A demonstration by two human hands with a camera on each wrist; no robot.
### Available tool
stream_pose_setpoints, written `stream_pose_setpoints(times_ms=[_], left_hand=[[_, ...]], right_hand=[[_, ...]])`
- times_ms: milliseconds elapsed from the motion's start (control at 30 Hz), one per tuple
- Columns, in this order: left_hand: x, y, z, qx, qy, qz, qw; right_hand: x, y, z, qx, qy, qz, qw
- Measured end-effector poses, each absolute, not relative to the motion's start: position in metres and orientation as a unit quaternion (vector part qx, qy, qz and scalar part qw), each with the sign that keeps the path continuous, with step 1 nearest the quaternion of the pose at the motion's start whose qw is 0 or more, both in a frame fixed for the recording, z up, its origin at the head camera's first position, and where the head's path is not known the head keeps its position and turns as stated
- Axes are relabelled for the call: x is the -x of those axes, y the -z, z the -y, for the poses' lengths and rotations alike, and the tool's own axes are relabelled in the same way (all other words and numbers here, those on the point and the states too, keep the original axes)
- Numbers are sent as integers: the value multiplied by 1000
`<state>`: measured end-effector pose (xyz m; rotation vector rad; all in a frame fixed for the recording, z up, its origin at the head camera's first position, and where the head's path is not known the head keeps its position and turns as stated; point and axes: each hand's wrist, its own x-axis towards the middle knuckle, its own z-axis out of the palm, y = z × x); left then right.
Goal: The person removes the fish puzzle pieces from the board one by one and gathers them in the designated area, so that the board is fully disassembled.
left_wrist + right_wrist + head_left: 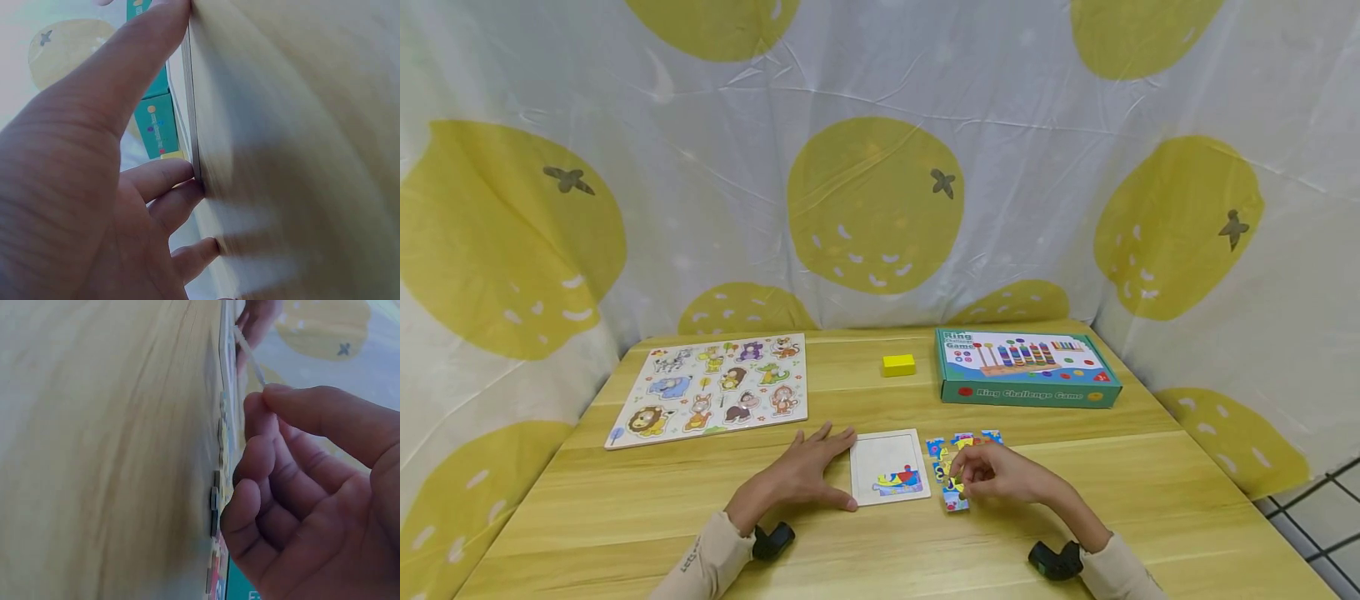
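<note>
A square puzzle board [880,454] lies on the table, with a few joined jigsaw pieces [901,481] in its lower right corner. Spread along the board's left side, my left hand [801,471] touches its edge with thumb and fingertips. My right hand [1007,473] is over the loose jigsaw pieces [955,502] to the right of the board. Between thumb and index finger it pinches a thin puzzle piece [251,357], seen edge-on in the right wrist view. The hand hides part of the loose pieces.
An animal puzzle board [715,387] lies at the back left. A yellow block [898,365] sits behind the square board, and a green Ring Challenge Game box [1030,392] is at the back right. A fruit-patterned curtain [880,83] hangs behind the table.
</note>
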<state>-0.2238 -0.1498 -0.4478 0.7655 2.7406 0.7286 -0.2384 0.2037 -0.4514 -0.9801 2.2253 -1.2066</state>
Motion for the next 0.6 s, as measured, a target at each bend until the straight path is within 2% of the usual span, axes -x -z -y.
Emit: stream_pose_setpoints(times_ms=[600], left_hand=[[225,451,150,-260,-250,-927,100]], right_hand=[[231,453,-202,352,402,-823,194]])
